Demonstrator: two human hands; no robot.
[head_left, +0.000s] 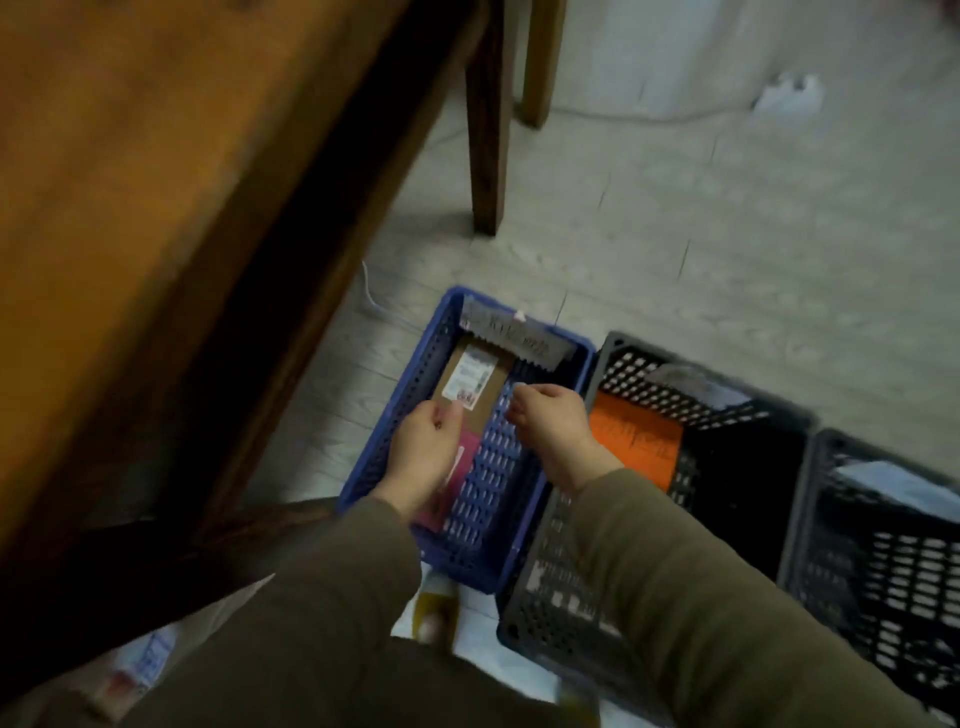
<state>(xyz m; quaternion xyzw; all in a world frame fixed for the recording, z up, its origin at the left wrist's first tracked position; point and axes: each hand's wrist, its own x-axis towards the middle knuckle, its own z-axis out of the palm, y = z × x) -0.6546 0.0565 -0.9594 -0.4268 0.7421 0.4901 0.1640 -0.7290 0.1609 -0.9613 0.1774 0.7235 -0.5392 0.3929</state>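
Observation:
A blue perforated basket (493, 467) stands on the floor beside the table. A brown cardboard parcel (494, 384) with a white label lies in its left half, and a pink packet (464, 460) lies at the parcel's near end. My left hand (426, 452) is over that near end, fingers curled, with the thumb on the parcel's edge. My right hand (550, 415) hovers over the basket's right half, fingers loosely curled, nothing visible in it. The picture is blurred.
A grey basket (550, 587) with an orange sheet (639, 441) touches the blue one on the right, and a darker basket (883, 571) follows. A wooden table (130, 208) and its leg (485, 156) stand left. A white power strip (789, 93) lies far back.

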